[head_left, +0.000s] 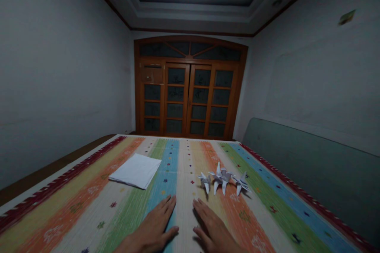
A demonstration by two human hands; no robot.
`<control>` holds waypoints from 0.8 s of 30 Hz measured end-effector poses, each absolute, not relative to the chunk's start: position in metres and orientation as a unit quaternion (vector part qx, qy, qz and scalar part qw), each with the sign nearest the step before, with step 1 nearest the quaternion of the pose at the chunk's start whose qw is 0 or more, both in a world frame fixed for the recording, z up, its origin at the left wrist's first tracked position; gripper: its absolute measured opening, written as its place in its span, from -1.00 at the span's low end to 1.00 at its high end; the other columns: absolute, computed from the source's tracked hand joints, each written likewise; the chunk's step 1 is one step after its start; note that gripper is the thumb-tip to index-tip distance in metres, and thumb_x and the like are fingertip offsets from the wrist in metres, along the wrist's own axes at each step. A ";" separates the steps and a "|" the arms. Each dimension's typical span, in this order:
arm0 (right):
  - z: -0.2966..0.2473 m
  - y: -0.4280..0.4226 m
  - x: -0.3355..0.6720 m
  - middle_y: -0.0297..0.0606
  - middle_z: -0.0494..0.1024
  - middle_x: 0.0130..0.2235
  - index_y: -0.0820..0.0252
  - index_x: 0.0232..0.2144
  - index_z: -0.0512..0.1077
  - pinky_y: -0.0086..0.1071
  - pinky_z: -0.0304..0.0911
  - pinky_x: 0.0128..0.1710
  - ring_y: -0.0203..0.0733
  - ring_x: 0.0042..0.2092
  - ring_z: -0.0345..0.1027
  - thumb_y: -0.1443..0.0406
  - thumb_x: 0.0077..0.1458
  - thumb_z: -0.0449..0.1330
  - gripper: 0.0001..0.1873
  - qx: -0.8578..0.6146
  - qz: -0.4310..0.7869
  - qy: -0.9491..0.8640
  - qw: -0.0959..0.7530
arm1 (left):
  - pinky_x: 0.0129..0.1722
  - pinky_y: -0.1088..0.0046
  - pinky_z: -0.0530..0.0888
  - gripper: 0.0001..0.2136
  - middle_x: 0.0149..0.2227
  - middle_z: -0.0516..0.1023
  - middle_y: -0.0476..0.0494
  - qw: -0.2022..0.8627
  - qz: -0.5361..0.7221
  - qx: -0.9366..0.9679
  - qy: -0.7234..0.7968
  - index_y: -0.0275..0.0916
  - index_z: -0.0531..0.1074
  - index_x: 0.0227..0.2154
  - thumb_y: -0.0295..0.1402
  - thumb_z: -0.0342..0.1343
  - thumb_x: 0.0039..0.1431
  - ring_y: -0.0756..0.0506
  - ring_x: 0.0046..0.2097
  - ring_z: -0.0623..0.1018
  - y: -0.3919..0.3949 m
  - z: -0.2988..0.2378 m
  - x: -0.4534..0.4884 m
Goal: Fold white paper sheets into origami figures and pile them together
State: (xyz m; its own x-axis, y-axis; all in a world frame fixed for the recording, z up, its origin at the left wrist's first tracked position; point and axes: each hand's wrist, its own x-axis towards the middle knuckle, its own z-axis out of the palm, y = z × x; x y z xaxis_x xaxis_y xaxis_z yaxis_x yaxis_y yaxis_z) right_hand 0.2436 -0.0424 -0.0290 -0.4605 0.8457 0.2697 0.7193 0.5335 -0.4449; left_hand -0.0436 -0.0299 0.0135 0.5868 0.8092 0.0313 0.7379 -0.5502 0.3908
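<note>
On the striped tabletop [184, 217], the left hand [156, 225] and right hand [214, 227] lie apart, fingers [170, 204] straight; white paper [136, 170] sits beyond the left, folded figures [221, 176] (grey and white) beyond the right.

Left hand [157, 223] and right hand [215, 227] are cropped below.

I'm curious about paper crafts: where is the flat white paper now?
In the head view, the flat white paper lies on the striped tablecloth, left of the folded paper figures and beyond the left hand.
</note>
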 end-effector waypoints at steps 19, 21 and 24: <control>-0.006 -0.049 0.234 -0.06 -0.04 0.46 0.26 0.43 0.02 0.00 -0.11 0.44 0.09 0.46 -0.14 0.01 0.37 0.02 -0.25 -0.487 0.146 -0.853 0.118 | 0.44 0.05 -0.02 -0.30 0.47 -0.05 -0.37 0.182 0.117 0.871 0.440 -0.36 0.01 0.43 -0.11 0.03 0.36 -0.30 0.47 -0.01 -0.042 0.027 -0.031; -0.009 -0.048 0.236 -0.02 0.01 0.45 0.29 0.42 0.04 0.02 -0.05 0.42 0.10 0.46 -0.10 0.01 0.38 0.01 -0.27 -0.485 0.127 -0.856 0.123 | 0.43 0.05 0.00 -0.31 0.46 -0.01 -0.37 0.193 0.132 0.862 0.450 -0.36 0.05 0.42 -0.12 0.05 0.35 -0.31 0.46 0.02 -0.048 0.027 -0.032; -0.015 -0.047 0.243 -0.02 0.04 0.46 0.20 0.38 0.16 0.10 0.07 0.37 0.16 0.45 -0.07 0.07 0.38 0.04 -0.36 -0.453 0.048 -0.867 0.202 | 0.38 0.12 0.18 -0.38 0.42 0.17 -0.31 0.208 0.165 0.845 0.465 -0.25 0.17 0.38 -0.14 0.09 0.34 -0.29 0.41 0.21 -0.072 0.031 -0.044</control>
